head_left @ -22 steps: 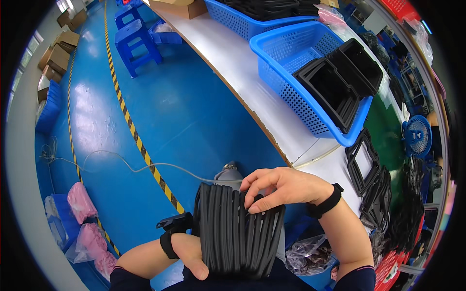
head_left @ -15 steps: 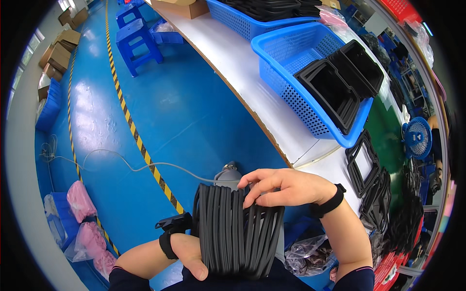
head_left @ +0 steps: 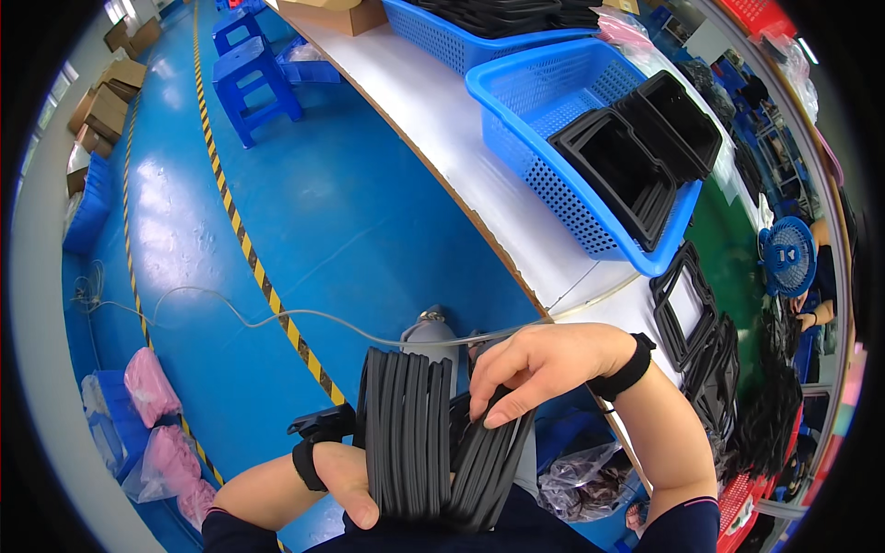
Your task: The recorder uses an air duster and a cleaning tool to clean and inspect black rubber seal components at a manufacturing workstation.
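Nearest, the person's left hand cradles a stack of black frames held on edge in front of the body, its thumb along the left side; the other fingers are mostly hidden, though the hold looks closed around the stack. The right hand comes over from the other side, fingers bent and thumb near the forefinger, their tips at the upper edge of the right-hand portion. Whether this grip pinches one frame or only presses several cannot be told. A gap divides the stack into an upright left group and a right group that leans outward. The step in hand seems to be parting or picking through the frames; the next move calls for a steady left hold and a fine, selective right grip, since the thin pieces could slide or fan apart.

Beyond, loose black frames lie at the right on the white table. Farther along it stands a blue basket holding more frames, with a second blue basket just behind.
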The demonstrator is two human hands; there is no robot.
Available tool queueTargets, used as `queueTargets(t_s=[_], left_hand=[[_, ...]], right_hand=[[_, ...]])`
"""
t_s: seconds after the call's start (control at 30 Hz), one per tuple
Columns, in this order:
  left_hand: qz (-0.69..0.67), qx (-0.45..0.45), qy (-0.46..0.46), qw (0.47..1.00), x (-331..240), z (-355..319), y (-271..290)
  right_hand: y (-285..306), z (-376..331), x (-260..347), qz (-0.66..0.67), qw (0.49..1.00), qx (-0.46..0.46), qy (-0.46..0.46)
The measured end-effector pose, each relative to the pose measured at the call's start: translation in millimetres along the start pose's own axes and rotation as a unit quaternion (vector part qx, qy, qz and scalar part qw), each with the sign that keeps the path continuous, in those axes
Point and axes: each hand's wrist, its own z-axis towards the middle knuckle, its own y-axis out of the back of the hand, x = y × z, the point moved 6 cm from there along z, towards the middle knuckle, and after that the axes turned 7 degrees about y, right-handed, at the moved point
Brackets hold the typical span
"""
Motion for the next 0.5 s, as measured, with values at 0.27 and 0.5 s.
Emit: queueTargets(t_s=[0.27, 0.5], left_hand=[[-0.004, 0.020, -0.002, 1.000, 5.2, -4.5, 1.1], [-0.019, 0.082, -0.018, 0.996, -9.2, 0.5, -5.8]], right_hand=[[-8.7, 4.2, -24.6, 0.032, 0.998, 0.048, -0.024], [-8.5, 1.6, -25.7, 0.165, 0.985, 0.045, 0.037]])
